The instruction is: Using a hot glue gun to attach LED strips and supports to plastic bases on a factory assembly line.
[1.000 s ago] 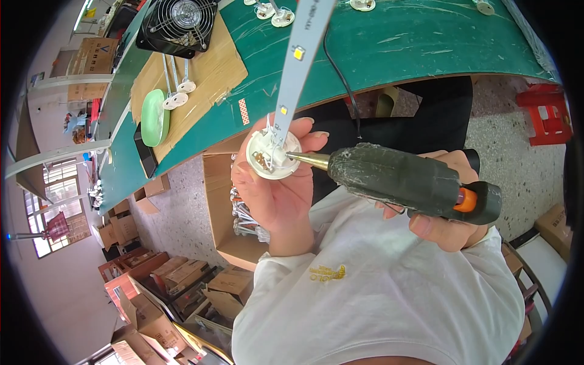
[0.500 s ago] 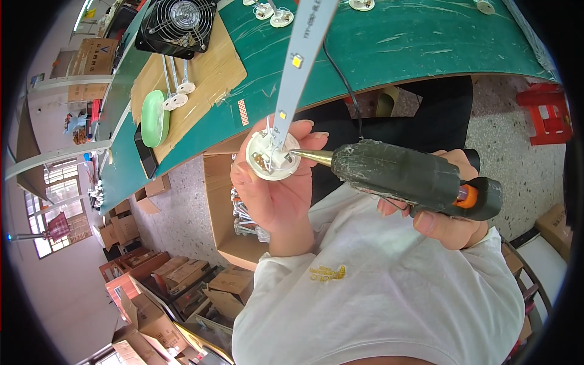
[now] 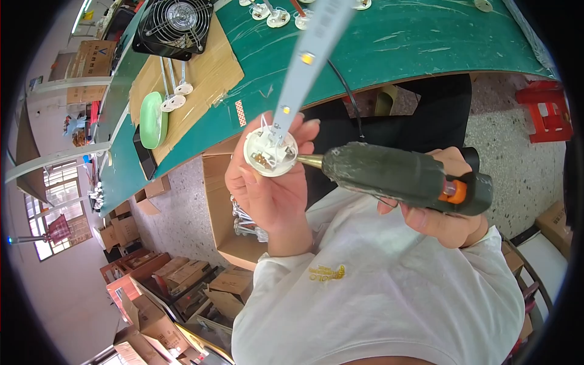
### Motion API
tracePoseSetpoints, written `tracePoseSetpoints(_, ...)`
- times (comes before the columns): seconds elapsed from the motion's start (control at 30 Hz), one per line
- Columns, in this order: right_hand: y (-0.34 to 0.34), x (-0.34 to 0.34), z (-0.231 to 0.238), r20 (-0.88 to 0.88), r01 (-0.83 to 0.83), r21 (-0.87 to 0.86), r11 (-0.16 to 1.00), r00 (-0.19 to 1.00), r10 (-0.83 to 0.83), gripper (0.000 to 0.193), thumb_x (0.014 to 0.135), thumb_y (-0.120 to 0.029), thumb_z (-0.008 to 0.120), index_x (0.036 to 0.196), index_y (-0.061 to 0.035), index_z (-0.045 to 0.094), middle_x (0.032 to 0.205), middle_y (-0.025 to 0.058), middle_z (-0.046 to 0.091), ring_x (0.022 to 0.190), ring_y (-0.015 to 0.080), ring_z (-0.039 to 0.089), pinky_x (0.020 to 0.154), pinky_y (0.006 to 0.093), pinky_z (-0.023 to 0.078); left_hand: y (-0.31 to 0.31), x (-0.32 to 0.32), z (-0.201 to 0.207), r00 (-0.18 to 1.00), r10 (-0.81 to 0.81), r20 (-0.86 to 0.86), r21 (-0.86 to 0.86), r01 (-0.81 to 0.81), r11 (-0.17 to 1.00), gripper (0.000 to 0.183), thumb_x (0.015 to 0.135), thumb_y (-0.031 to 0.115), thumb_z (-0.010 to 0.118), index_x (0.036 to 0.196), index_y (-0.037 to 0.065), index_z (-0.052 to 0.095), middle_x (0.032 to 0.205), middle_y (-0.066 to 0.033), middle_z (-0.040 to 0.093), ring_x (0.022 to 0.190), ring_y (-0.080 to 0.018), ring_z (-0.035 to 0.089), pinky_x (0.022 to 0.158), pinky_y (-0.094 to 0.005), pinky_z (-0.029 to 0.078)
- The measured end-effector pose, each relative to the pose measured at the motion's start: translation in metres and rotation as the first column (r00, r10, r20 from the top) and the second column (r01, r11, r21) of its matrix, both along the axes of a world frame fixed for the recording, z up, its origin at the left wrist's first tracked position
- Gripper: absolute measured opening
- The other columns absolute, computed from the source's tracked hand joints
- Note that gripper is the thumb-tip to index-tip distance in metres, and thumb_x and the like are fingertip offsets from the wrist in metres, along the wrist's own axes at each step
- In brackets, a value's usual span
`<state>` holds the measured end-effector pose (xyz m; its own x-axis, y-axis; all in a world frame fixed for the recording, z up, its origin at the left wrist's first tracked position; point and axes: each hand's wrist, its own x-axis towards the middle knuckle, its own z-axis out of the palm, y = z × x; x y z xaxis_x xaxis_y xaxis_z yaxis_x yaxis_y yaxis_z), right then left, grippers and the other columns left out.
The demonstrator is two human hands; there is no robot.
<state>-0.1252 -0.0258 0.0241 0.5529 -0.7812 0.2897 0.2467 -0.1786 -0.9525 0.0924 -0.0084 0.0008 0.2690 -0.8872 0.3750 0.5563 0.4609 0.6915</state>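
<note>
The left hand has its fingers curled around a round white cap, pinching it by the edge. The cap is up in the air, in front of the near edge of the green table. A long, pale strip with little yellow lights sticks up out of the cap, and thin white wires bend beside it. The right hand is wrapped around a black glue gun. Its metal tip is right by the cap's right edge; I can't tell if they touch. On the table, a black fan and a green dish sit on brown cardboard.
</note>
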Motion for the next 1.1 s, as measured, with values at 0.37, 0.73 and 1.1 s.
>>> tracePoseSetpoints(0.37, -0.025, -0.005, 0.025, -0.558, 0.094, -0.408, 0.908, 0.762, -0.329, 0.023, 0.066, -0.01, 0.074, 0.077, 0.0016, 0.057, 0.068, 0.0135, 0.055, 0.063, 0.0324, 0.054, 0.053, 0.0357, 0.038, -0.016, 0.042, -0.014, 0.962, 0.264, -0.066, 0.028, -0.262, 0.965, 0.049, 0.097, 0.024, 0.049, 0.13, -0.011, 0.039, 0.125, -0.0337, 0.05, 0.115, -0.0416, 0.054, 0.091, -0.0415, 0.053)
tracePoseSetpoints(0.73, -0.096, -0.002, -0.003, -0.569, 0.324, -0.774, 0.544, 0.019, -0.822, 0.038, 0.072, -0.02, 0.072, 0.101, 0.0042, 0.063, 0.104, 0.0175, 0.059, 0.098, 0.0352, 0.054, 0.086, 0.0414, 0.045, -0.001, 0.022, -0.027, 0.991, 0.047, -0.124, 0.097, -0.035, 0.995, 0.048, 0.097, 0.021, 0.05, 0.129, -0.014, 0.04, 0.117, -0.0256, 0.057, 0.104, -0.0376, 0.062, 0.087, -0.038, 0.055)
tracePoseSetpoints(1.1, -0.048, 0.022, 0.059, -0.328, 0.401, -0.306, 0.864, 0.807, -0.491, 0.049, 0.075, -0.008, 0.07, 0.12, 0.0023, 0.056, 0.09, 0.0041, 0.061, 0.079, 0.0065, 0.055, 0.064, 0.0187, 0.044, -0.019, -0.003, -0.016, 0.976, -0.182, -0.115, 0.088, 0.193, 0.977, 0.041, 0.096, 0.012, 0.05, 0.13, -0.012, 0.043, 0.119, -0.0211, 0.058, 0.108, -0.0349, 0.06, 0.093, -0.0422, 0.052)
